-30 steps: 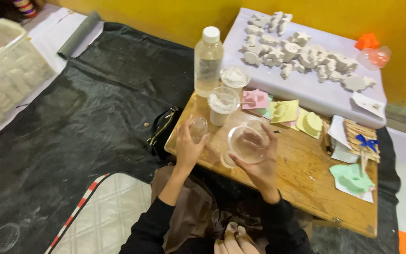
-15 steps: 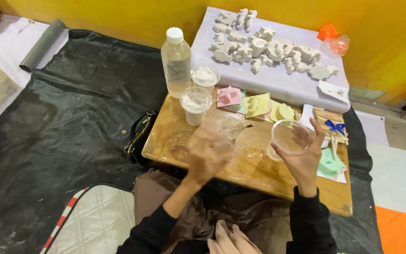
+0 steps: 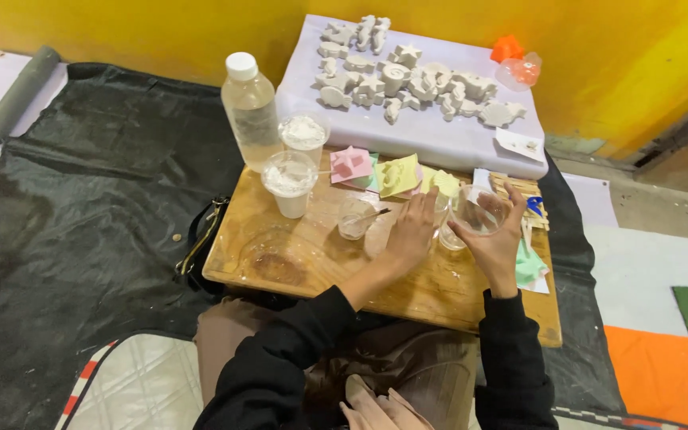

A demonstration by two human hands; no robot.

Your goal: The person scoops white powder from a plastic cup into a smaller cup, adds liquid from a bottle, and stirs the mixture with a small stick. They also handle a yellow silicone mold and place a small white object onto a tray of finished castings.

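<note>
The right hand point(image 3: 494, 239) grips a clear cup point(image 3: 478, 213) just right of the yellow mold point(image 3: 398, 175); the left hand point(image 3: 412, 232) lies open, holding nothing, beside it. Best keep the cup level, grip gentle.

White label card point(image 3: 517, 144) on lavender board's corner point(image 3: 439, 147)
</note>
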